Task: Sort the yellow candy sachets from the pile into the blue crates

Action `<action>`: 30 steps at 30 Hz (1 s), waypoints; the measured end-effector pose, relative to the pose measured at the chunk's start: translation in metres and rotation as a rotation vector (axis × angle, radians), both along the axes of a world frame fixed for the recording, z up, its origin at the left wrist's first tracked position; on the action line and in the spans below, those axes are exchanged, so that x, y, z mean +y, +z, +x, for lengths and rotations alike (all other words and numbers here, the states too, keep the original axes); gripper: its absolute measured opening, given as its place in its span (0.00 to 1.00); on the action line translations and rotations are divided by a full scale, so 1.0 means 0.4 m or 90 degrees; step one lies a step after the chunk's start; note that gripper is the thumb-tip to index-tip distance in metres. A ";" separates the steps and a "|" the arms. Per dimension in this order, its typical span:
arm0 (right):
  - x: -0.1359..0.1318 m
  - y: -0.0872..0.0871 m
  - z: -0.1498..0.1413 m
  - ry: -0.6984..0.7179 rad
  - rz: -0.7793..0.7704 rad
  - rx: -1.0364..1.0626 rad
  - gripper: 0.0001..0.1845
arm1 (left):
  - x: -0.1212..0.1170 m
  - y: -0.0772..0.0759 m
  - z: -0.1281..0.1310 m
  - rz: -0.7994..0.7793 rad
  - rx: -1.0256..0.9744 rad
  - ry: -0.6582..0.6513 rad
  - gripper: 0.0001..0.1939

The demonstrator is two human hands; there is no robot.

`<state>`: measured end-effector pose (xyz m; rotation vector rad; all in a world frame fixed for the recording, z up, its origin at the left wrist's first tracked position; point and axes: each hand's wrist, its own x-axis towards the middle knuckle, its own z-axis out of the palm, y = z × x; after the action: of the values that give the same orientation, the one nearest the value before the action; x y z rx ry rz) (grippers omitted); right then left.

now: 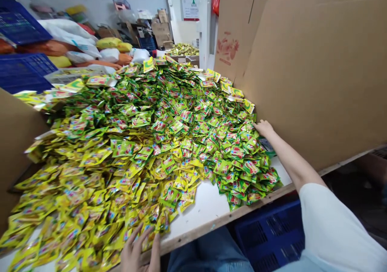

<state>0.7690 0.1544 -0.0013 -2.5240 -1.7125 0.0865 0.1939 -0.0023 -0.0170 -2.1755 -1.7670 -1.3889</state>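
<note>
A big heap of small glossy sachets covers the white tabletop [208,207]. Green sachets [236,151] with red pictures lie at the back and right, yellow sachets [90,199] at the front left. My left hand [140,250] is at the table's front edge, fingers spread and touching the nearest yellow sachets, holding none. My right hand [264,128] reaches to the right side of the heap, beside the cardboard wall. Its fingertips meet the green sachets there; whether they grip one is hidden.
A tall cardboard sheet [317,74] walls the right side, and another cardboard piece [18,151] stands at left. A blue crate [272,235] is under the table. Blue crates [24,68] and stacked sacks [72,38] stand behind at left. Small cartons [161,32] are piled farther back.
</note>
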 end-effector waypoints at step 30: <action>0.040 0.063 0.006 -0.038 -0.268 0.065 0.12 | 0.087 -0.008 0.184 -0.140 0.077 -0.177 0.21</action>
<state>0.7715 0.1704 0.0241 -2.7903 -1.7281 0.6203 0.2676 0.0325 -0.0200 -2.6428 -1.6987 -1.1177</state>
